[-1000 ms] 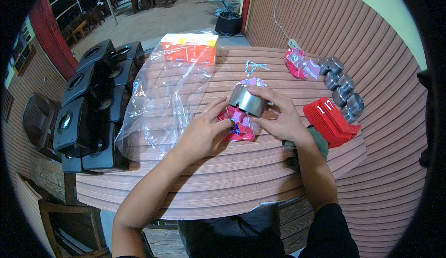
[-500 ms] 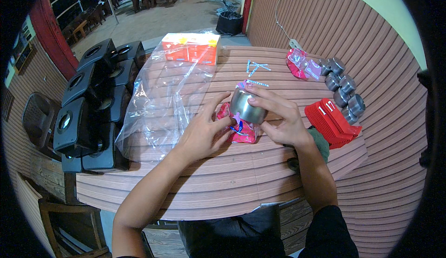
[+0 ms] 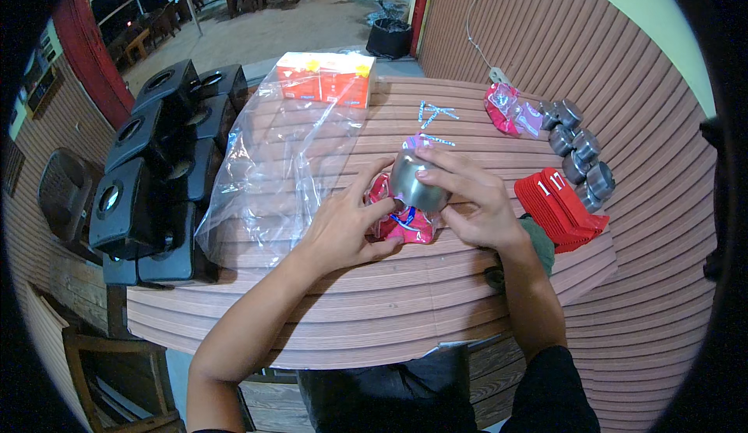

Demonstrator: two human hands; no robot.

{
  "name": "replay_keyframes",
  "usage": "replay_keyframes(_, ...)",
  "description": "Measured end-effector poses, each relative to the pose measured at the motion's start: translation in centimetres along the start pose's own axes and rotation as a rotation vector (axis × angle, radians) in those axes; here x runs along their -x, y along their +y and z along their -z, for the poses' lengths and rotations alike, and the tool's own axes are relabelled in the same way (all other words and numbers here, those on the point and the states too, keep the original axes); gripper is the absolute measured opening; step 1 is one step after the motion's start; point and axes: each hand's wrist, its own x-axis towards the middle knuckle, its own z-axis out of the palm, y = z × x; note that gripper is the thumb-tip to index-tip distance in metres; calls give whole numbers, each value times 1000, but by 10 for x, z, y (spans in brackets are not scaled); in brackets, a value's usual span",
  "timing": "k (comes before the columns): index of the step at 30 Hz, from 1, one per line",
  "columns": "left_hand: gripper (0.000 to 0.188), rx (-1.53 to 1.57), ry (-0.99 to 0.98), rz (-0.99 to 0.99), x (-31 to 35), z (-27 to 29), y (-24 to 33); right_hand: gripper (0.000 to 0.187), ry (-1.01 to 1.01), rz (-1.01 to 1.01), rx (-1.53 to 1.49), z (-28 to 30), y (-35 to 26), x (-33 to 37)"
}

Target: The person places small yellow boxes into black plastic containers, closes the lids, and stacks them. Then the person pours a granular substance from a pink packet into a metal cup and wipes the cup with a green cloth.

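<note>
A small round steel container [image 3: 419, 187] is gripped by the fingers of my right hand [image 3: 481, 207], tilted over a pink plastic packet [image 3: 411, 232]. The packet lies on the table, partly covered by the container and my fingers. A blue-and-white tie [image 3: 405, 217] lies across its front. My left hand [image 3: 336, 226] is curled around the packet's left side, index finger at the container's lower rim and thumb on the pink plastic. What the container's mouth holds is hidden. Several blue-and-white strips [image 3: 438, 112] lie just beyond.
Black boxes with round openings [image 3: 128, 207] are stacked at left, beside a clear plastic bag [image 3: 269, 176] and an orange-and-white pack [image 3: 326, 82]. Rightward are steel containers [image 3: 578, 152], another pink packet [image 3: 502, 109], red number stands [image 3: 555, 211] and a dark green cloth [image 3: 539, 246].
My left thumb has shifted lower on the pink packet, and my left fingertip sits closer under the steel container. The right hand keeps its grip; the whole view has shifted slightly.
</note>
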Motion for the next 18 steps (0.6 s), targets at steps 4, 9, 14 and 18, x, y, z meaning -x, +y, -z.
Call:
replay_keyframes(4, 51, -49, 27, -70, 0, -2, -3, 74, -9, -20, -3, 2, -1, 1)
replay_keyframes(9, 54, -52, 20, -48, 1, -2, -5, 74, 0, -33, -24, 3, -1, 0)
replay_keyframes(14, 60, -76, 44, -55, 0, -2, -3, 77, 90, 20, -15, 0, -1, -2)
replay_keyframes(18, 63, -91, 0, -10, 1, -1, -1, 75, 54, -32, 2, 1, -1, 0)
